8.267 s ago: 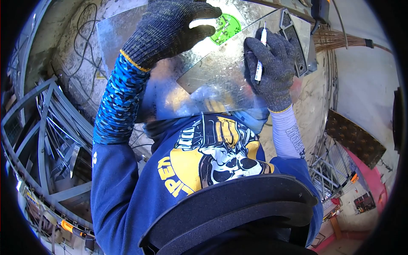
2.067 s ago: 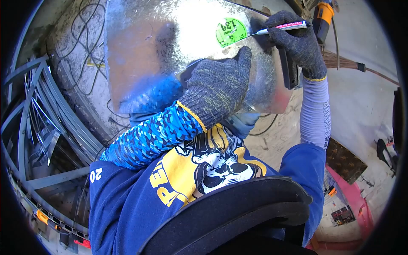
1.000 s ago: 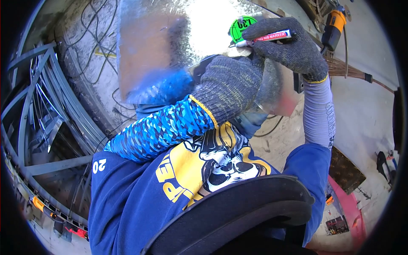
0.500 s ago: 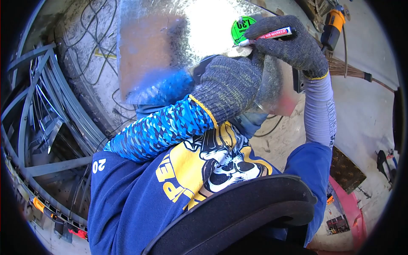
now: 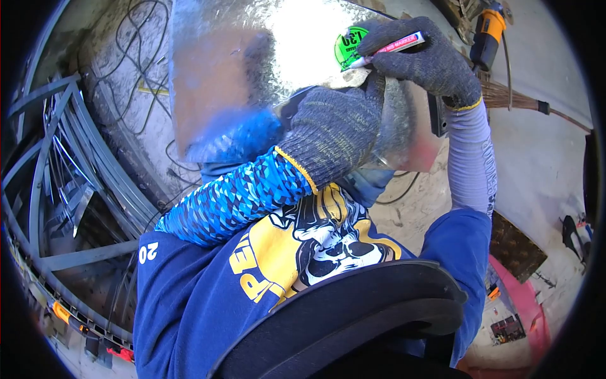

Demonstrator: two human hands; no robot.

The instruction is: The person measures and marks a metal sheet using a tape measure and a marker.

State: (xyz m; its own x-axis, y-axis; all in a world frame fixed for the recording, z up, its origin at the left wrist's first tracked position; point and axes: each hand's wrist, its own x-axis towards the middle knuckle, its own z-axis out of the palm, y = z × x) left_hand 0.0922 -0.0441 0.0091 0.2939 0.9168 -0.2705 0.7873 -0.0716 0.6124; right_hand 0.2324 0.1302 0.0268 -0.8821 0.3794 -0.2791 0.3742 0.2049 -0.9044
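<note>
1. Where the marker (image 5: 390, 48) crosses the top of the view: long axis close to level, rising slightly toward the right edge; tip aimed left, at the edge of the green sticker (image 5: 348, 47).
2. Marker body white with a red label band; tip down on the galvanised sheet (image 5: 221, 76), just beside the sticker and just above the top edge of the smaller metal piece (image 5: 394, 123).
3. Right hand (image 5: 429, 60): grey knit glove, curled tightly round the marker, fingers wrapped over the barrel, back of the hand turned toward the camera.
4. Right forearm: pale lilac sleeve, running up from the blue shirt shoulder at the right of the view, nearly vertical, wrist bent over toward the sheet.
5. Left hand (image 5: 334, 132): grey knit glove with a yellow cuff, fingers extended and together, pressed flat on the smaller metal piece; nothing gripped.
6. Left forearm: blue patterned sleeve, reaching diagonally from lower left to the centre, crossing in front of the chest.
7. Fingertips of the left hand close below the marker tip; whether touching the right hand, cannot tell.
8. Galvanised sheet lying on a cable-strewn floor; orange power tool (image 5: 486, 35) and broom (image 5: 517, 98) beyond its right edge; grey steel frames (image 5: 57, 170) at left.
</note>
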